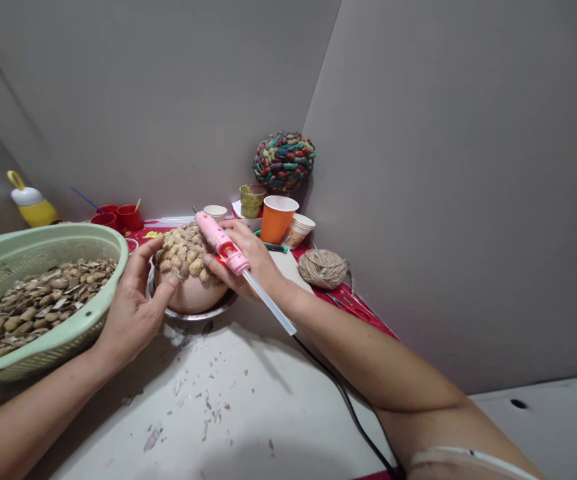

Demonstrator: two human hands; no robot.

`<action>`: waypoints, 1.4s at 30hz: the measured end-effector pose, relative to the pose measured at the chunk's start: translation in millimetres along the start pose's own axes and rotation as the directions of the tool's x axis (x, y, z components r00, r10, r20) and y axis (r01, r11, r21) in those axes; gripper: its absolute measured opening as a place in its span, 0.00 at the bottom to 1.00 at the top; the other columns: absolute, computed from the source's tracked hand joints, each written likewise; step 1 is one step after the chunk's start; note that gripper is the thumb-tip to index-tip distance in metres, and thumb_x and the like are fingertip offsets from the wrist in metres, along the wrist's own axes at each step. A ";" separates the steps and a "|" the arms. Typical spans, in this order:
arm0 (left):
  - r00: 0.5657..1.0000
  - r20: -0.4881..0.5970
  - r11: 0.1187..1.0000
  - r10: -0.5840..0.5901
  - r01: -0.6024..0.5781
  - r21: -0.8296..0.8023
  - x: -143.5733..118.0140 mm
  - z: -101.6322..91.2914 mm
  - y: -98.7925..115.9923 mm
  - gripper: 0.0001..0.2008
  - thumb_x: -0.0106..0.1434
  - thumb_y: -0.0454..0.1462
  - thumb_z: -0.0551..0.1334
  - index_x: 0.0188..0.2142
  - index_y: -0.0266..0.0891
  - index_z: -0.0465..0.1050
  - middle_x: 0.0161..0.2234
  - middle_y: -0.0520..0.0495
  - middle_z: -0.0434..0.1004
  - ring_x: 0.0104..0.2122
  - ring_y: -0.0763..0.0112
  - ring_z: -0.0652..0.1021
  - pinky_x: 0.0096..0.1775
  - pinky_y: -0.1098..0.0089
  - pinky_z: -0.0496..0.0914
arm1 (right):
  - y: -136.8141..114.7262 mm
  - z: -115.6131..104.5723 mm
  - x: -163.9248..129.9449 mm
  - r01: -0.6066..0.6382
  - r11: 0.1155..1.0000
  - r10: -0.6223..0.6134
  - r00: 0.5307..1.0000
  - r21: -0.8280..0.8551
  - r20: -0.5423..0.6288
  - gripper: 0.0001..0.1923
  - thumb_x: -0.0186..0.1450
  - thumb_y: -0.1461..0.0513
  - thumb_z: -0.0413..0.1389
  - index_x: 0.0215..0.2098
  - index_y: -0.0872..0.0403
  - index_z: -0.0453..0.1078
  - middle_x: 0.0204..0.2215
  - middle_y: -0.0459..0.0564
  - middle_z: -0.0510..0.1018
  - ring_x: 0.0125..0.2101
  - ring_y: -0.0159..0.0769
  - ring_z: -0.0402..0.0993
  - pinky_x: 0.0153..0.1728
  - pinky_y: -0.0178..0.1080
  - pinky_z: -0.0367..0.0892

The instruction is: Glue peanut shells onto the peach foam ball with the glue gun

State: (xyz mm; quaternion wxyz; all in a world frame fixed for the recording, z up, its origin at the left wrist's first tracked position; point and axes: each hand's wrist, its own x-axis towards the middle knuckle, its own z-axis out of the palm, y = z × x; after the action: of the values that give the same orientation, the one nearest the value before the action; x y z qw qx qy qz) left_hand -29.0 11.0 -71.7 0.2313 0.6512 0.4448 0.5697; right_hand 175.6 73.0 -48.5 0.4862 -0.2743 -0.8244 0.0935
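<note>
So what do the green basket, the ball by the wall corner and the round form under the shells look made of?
Green basket: looks like matte moulded plastic, with a slotted wall. Ball of twine: rough tan fibre, probably jute, wound in strands. Round form: smooth, pinkish-beige, material unclear; its top is covered in nut shells. It sits in a shiny metal dish.

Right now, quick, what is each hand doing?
Left hand: open, fingers resting against the shell-covered ball.
Right hand: closed around the pink glue gun.
</note>
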 end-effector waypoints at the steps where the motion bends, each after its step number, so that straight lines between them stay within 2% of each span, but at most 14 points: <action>1: 1.000 -0.003 1.000 0.001 -0.001 0.000 -0.2 -0.1 -0.3 0.26 0.65 0.40 0.66 0.62 0.45 0.65 0.64 0.40 0.70 0.67 0.53 0.69 0.69 0.50 0.61 | 0.4 0.3 0.0 -0.001 1.000 0.001 1.000 -0.002 -0.002 0.18 0.69 0.47 0.58 0.34 0.53 0.68 0.43 0.56 0.75 0.46 0.44 0.75 0.51 0.46 0.72; 9: 1.000 -0.009 1.000 -0.001 0.001 0.024 0.0 0.2 -2.0 0.26 0.65 0.40 0.66 0.61 0.46 0.66 0.63 0.41 0.69 0.65 0.55 0.71 0.66 0.52 0.66 | 2.8 1.9 -1.8 0.023 1.000 -0.023 1.000 0.008 -0.015 0.19 0.68 0.47 0.59 0.34 0.53 0.68 0.43 0.56 0.75 0.45 0.43 0.74 0.50 0.46 0.72; 17: 0.999 -0.041 0.996 0.005 -0.002 0.087 0.5 0.6 0.2 0.25 0.64 0.40 0.66 0.60 0.45 0.68 0.61 0.42 0.72 0.62 0.55 0.73 0.65 0.50 0.67 | 3.4 4.3 -2.5 0.061 0.998 -0.061 0.997 0.007 -0.046 0.18 0.68 0.48 0.58 0.35 0.55 0.69 0.43 0.58 0.75 0.45 0.44 0.75 0.49 0.46 0.73; 24: 0.998 -0.055 0.995 0.019 -0.014 0.100 1.8 1.2 1.4 0.25 0.63 0.39 0.66 0.59 0.44 0.68 0.59 0.42 0.74 0.59 0.55 0.75 0.62 0.51 0.70 | 3.7 5.1 -3.2 0.053 0.999 -0.052 0.998 0.007 -0.046 0.17 0.68 0.48 0.58 0.35 0.53 0.68 0.44 0.57 0.75 0.46 0.43 0.75 0.50 0.47 0.72; 34: 0.998 -0.063 0.993 0.027 -0.020 0.115 1.6 3.0 -0.5 0.25 0.63 0.38 0.66 0.60 0.43 0.69 0.60 0.41 0.73 0.59 0.55 0.74 0.63 0.51 0.69 | 6.6 6.5 -4.9 0.100 0.995 -0.100 0.993 -0.014 -0.058 0.16 0.69 0.50 0.59 0.37 0.55 0.69 0.45 0.57 0.74 0.46 0.43 0.75 0.50 0.46 0.72; 42: 0.997 -0.065 0.990 0.030 -0.021 0.136 -0.2 0.0 -5.5 0.26 0.63 0.41 0.67 0.60 0.44 0.69 0.59 0.42 0.73 0.59 0.53 0.75 0.63 0.48 0.68 | 3.2 3.8 -3.6 0.068 0.998 -0.068 0.997 0.017 -0.035 0.17 0.69 0.49 0.58 0.36 0.55 0.69 0.45 0.58 0.74 0.47 0.44 0.74 0.51 0.47 0.72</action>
State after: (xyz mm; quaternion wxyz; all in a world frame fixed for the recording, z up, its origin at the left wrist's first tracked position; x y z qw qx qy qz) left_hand -30.8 13.5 -76.3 0.1643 0.6517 0.4814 0.5626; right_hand 174.9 74.1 -54.5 0.5056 -0.2432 -0.8240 0.0796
